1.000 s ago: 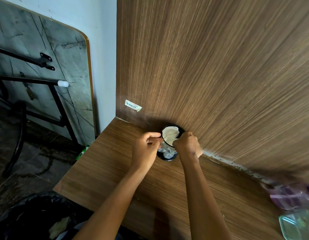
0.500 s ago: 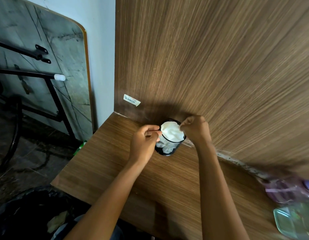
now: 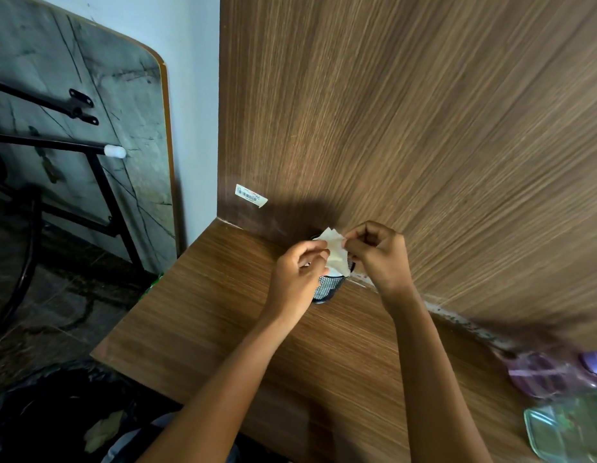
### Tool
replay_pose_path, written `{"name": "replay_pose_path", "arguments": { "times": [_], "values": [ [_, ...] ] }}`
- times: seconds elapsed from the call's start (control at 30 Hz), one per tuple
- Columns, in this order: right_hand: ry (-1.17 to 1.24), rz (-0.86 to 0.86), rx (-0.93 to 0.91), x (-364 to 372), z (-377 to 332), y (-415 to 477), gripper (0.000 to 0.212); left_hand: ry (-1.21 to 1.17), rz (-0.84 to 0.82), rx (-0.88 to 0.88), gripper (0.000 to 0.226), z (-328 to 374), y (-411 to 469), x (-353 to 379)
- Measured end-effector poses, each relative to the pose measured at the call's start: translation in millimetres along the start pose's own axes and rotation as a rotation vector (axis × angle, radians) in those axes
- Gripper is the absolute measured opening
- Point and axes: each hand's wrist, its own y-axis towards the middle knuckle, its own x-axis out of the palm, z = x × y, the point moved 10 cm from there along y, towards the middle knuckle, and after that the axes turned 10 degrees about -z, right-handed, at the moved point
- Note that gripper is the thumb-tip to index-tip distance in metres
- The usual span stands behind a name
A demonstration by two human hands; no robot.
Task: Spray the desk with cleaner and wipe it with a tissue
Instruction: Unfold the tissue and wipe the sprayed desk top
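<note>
1. Folded table top [image 3: 73, 135], black legs, leans on the wall at left.
2. Barcode sticker [image 3: 251, 195] on the wood back panel [image 3: 407, 128].
3. Black bin bag [image 3: 50, 416] at lower left.
4. Purple container [image 3: 554, 375] and green lid [image 3: 571, 429], blurred, at right.

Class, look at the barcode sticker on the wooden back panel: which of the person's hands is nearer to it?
Left. The left hand is below and slightly right of the barcode sticker; the right hand is farther right, pinching the tissue.

Folded table [image 3: 90, 135] leans against pale wall [image 3: 193, 78].
</note>
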Motion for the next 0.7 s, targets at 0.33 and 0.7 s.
{"name": "replay_pose_path", "arguments": {
  "times": [0.33, 0.7],
  "values": [
    [0.342, 0.057, 0.011, -13, 6, -3, 0.022, 0.112, 0.094, 0.055, 0.037, 9, -4, -12],
    [0.401, -0.020, 0.017, -7, 6, 0, 0.027, -0.070, 0.056, 0.132, 0.016, 20, -5, -7]
  ]
}}
